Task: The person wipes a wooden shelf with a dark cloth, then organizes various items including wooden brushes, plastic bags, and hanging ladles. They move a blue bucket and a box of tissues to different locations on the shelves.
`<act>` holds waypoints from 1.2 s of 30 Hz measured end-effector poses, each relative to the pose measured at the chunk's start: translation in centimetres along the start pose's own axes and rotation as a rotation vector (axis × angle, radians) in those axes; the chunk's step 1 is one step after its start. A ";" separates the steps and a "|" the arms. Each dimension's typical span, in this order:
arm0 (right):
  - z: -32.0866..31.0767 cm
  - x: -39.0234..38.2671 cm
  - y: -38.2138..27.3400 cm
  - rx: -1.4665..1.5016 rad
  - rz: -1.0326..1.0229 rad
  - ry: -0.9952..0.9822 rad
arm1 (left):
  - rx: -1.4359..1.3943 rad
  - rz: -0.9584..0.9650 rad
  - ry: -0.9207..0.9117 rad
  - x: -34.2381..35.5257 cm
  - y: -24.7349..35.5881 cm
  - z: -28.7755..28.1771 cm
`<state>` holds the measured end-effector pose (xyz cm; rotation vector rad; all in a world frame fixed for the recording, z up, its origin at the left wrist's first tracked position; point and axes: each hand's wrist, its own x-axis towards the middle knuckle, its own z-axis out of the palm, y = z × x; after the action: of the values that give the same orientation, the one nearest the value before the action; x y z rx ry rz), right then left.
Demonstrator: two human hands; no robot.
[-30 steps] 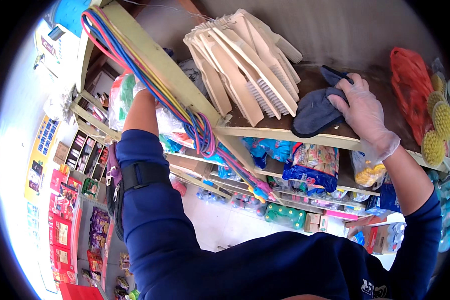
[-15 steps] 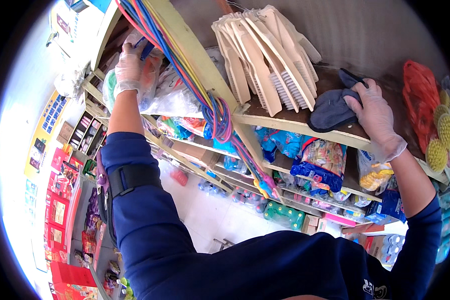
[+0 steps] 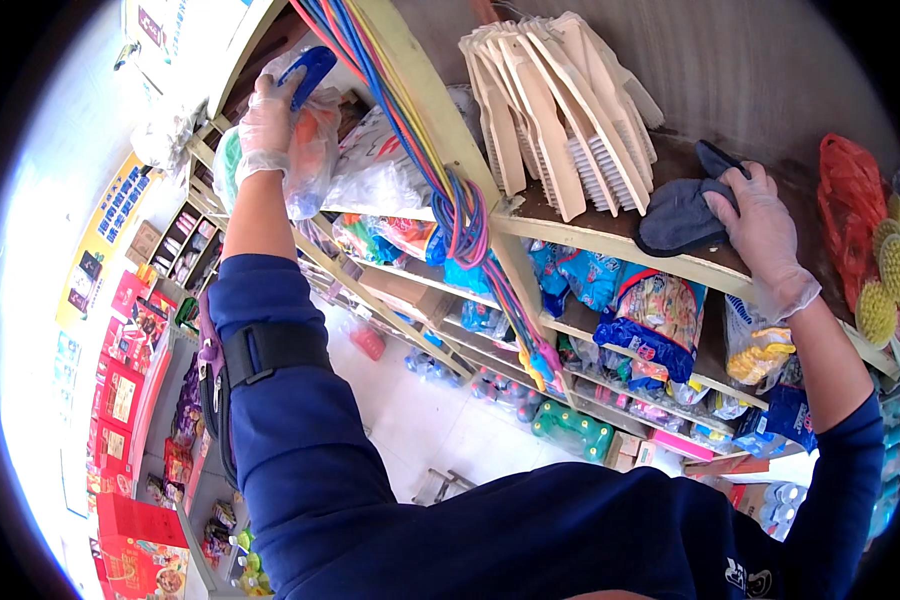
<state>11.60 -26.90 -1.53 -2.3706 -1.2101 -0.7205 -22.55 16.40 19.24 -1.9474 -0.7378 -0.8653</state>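
I see my left hand point(image 3: 270, 125) raised far left against bagged goods point(image 3: 315, 160), gripping what may be a handle point(image 3: 308, 70). Cords point(image 3: 450, 190) hang down the post point(image 3: 425, 90) between the hands. Right of the post, brushes point(image 3: 560, 120) lean on the shelf point(image 3: 610, 240); right of them my right hand point(image 3: 760, 235) presses a cloth point(image 3: 675, 215) on that shelf. Packets point(image 3: 660, 320) sit below.

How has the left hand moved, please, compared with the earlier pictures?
Yes. The left hand has risen along the slanted shelf post and now grips a blue object beside clear plastic bags; earlier it was hidden lower behind the post.
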 end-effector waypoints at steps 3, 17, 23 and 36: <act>-1.8 -0.3 -0.5 -0.391 -0.090 0.125 | -0.016 0.001 -0.021 0.5 0.7 0.7; 2.8 16.3 -38.1 0.799 -0.471 -0.206 | 0.005 0.057 0.073 0.0 2.1 1.4; 5.3 20.0 -43.9 0.875 -0.265 -0.031 | 0.072 0.027 0.072 -2.2 0.8 0.3; 5.8 22.0 -46.4 1.215 -0.286 -0.237 | -0.184 -0.172 0.180 -7.3 0.4 -4.8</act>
<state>-14.13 15.88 11.68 -1.2822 -1.4820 0.2502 -27.93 10.80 15.15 -1.9533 -0.7470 -1.2345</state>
